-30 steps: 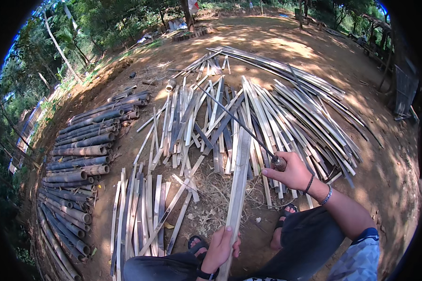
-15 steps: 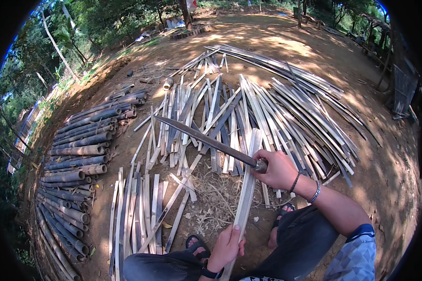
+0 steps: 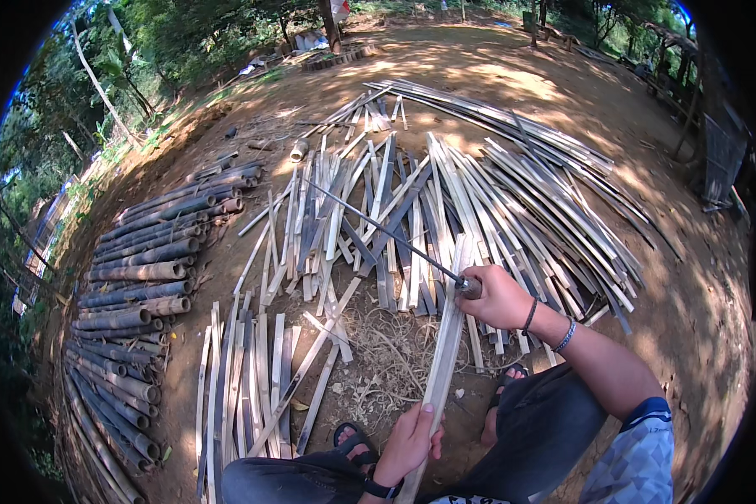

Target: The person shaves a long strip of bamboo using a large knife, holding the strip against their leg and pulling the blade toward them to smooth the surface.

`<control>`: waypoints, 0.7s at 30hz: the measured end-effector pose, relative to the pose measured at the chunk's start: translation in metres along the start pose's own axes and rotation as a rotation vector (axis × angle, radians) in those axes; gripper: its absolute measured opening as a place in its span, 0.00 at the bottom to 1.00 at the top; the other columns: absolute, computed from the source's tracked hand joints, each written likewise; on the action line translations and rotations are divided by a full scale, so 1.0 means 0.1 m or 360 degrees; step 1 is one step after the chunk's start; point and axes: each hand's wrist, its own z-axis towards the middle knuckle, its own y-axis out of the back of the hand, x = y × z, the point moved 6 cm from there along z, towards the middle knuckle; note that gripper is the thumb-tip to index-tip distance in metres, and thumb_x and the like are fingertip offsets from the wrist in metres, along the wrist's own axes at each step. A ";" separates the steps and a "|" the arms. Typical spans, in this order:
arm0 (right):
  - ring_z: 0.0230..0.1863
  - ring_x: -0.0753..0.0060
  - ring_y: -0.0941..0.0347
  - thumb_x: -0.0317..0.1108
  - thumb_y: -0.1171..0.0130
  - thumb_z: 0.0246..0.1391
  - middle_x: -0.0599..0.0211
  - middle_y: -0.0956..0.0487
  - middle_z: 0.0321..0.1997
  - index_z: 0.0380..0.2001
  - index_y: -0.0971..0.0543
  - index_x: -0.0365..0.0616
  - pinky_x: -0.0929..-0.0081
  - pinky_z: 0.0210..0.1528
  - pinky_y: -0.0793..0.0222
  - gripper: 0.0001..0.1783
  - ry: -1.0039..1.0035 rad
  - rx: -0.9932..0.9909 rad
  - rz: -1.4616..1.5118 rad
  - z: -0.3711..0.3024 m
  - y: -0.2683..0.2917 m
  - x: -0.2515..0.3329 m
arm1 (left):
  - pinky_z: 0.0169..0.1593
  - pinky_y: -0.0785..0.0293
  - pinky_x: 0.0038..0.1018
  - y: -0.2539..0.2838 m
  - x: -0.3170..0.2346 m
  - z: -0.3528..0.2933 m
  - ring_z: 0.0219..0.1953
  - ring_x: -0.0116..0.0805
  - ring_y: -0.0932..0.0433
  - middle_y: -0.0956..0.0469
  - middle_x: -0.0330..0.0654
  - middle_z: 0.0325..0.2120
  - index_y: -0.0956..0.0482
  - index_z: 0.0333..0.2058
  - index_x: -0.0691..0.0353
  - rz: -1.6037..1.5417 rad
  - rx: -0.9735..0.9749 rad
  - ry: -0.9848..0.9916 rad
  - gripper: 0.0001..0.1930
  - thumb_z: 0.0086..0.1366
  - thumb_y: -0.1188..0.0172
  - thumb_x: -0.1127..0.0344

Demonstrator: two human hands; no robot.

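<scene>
My right hand [image 3: 497, 298] is closed round the handle of a long machete [image 3: 386, 232], whose thin blade reaches up and to the left across a bamboo strip. That pale split bamboo strip [image 3: 442, 357] slants upward between my knees, its far end beside the machete's handle. Lower down, my left hand [image 3: 409, 440] grips the strip near its lower part, thumb on top. The blade is turned nearly edge-on, so it shows as a dark line. Behind the strip, curly shavings [image 3: 378, 344] cover the ground.
A large fan of split bamboo strips [image 3: 521, 218] lies ahead and to the right. A smaller bundle of strips [image 3: 248, 378] rests by my left knee. Round bamboo poles [image 3: 139, 294] are stacked at the left. Sandalled feet [image 3: 354, 443] stand on the dirt below.
The machete blade has rolled from showing its flat side to nearly edge-on, and its tip has shifted right and slightly up. My left hand and the strip stay almost in place.
</scene>
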 end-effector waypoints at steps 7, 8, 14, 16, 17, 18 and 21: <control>0.23 0.83 0.35 0.28 0.39 0.48 0.70 0.26 0.18 0.26 0.23 0.35 0.75 0.28 0.34 0.07 -0.0052 -0.0053 0.0287 -0.01 0.07 -0.03 | 0.21 0.31 0.24 -0.02 0.00 0.00 0.14 0.26 0.28 0.32 0.37 0.15 0.30 0.38 0.70 -0.0025 0.0033 0.0002 0.20 0.75 0.64 0.57; 0.23 0.76 0.31 0.30 0.38 0.47 0.65 0.24 0.19 0.27 0.23 0.34 0.72 0.29 0.32 0.08 -0.0027 -0.0067 0.0229 -0.02 0.08 -0.02 | 0.21 0.31 0.24 -0.02 0.00 0.00 0.14 0.26 0.28 0.32 0.37 0.15 0.30 0.38 0.70 -0.0033 0.0036 0.0007 0.20 0.75 0.65 0.57; 0.28 0.50 0.22 0.36 0.36 0.43 0.51 0.21 0.22 0.32 0.22 0.37 0.61 0.35 0.27 0.15 0.0109 -0.0142 -0.0408 -0.09 0.12 0.10 | 0.21 0.31 0.24 -0.05 0.04 0.01 0.14 0.26 0.29 0.33 0.37 0.16 0.31 0.38 0.70 -0.0069 0.0068 -0.0006 0.21 0.75 0.65 0.57; 0.29 0.47 0.23 0.38 0.34 0.42 0.51 0.21 0.22 0.35 0.23 0.39 0.58 0.35 0.27 0.18 0.0198 -0.0138 -0.0659 -0.09 0.10 0.13 | 0.21 0.31 0.24 -0.05 0.05 0.01 0.14 0.26 0.29 0.33 0.37 0.16 0.31 0.37 0.70 -0.0073 0.0068 -0.0007 0.21 0.75 0.65 0.57; 0.27 0.48 0.23 0.34 0.34 0.38 0.55 0.22 0.21 0.34 0.25 0.43 0.59 0.30 0.28 0.18 0.0275 -0.0173 -0.0732 -0.11 0.09 0.14 | 0.21 0.31 0.24 -0.06 0.05 0.00 0.14 0.26 0.29 0.33 0.37 0.16 0.31 0.37 0.70 -0.0074 0.0068 -0.0008 0.21 0.75 0.65 0.57; 0.27 0.49 0.23 0.34 0.33 0.37 0.55 0.22 0.21 0.34 0.25 0.43 0.58 0.30 0.29 0.18 0.0301 -0.0169 -0.0761 -0.12 0.09 0.16 | 0.21 0.31 0.24 -0.06 0.04 0.00 0.14 0.26 0.29 0.33 0.37 0.16 0.31 0.37 0.70 -0.0083 0.0068 -0.0003 0.21 0.75 0.65 0.56; 0.26 0.50 0.23 0.35 0.32 0.37 0.57 0.23 0.20 0.35 0.26 0.44 0.58 0.29 0.29 0.19 0.0361 -0.0176 -0.0835 -0.15 0.08 0.24 | 0.21 0.31 0.23 -0.05 0.02 -0.03 0.14 0.26 0.29 0.33 0.37 0.16 0.31 0.37 0.70 -0.0131 0.0057 0.0026 0.21 0.75 0.65 0.56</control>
